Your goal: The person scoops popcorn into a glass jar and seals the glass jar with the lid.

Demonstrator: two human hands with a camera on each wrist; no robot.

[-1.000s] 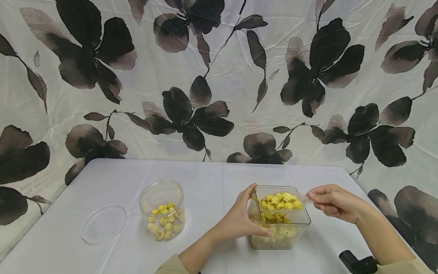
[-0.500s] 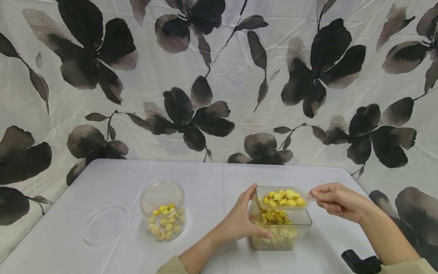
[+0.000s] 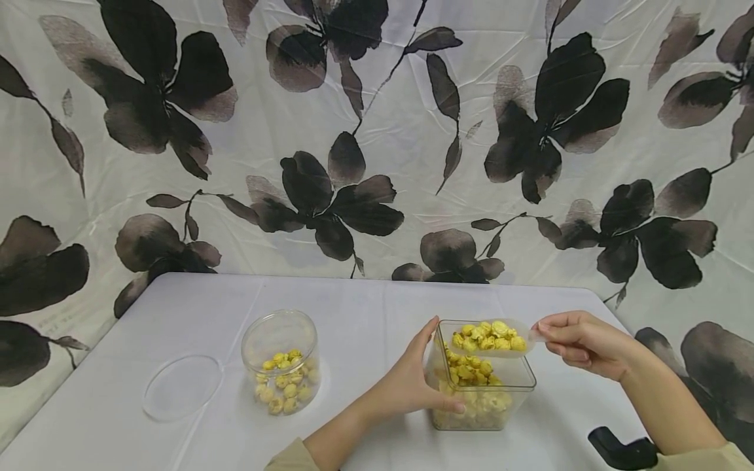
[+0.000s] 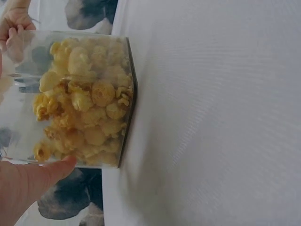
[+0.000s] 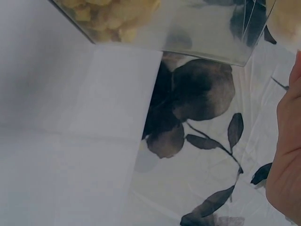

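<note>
In the head view, my left hand (image 3: 412,386) grips a clear square box (image 3: 518,387) at its left side, thumb on the front wall and fingers behind. The box stands upright, its lower part filled with yellow popcorn (image 3: 468,374). My right hand (image 3: 583,345) pinches the short handle of a translucent scoop (image 3: 526,333) between thumb and fingers. The scoop lies level over the box's opening, heaped with popcorn pieces. In the left wrist view, the left thumb (image 4: 47,174) presses the box wall. The right wrist view shows the box (image 5: 202,35) and part of the right hand (image 5: 287,155).
A round clear jar (image 3: 254,340), partly filled with popcorn, stands open on the left of the white table (image 3: 353,314). Beside it lies a clear round lid (image 3: 182,389). A black device (image 3: 623,450) is at the right wrist. A floral cloth (image 3: 424,196) hangs behind the table.
Since a second ago, the loaded scoop and right hand have shifted slightly right and up over the box. The left hand keeps its hold on the box.
</note>
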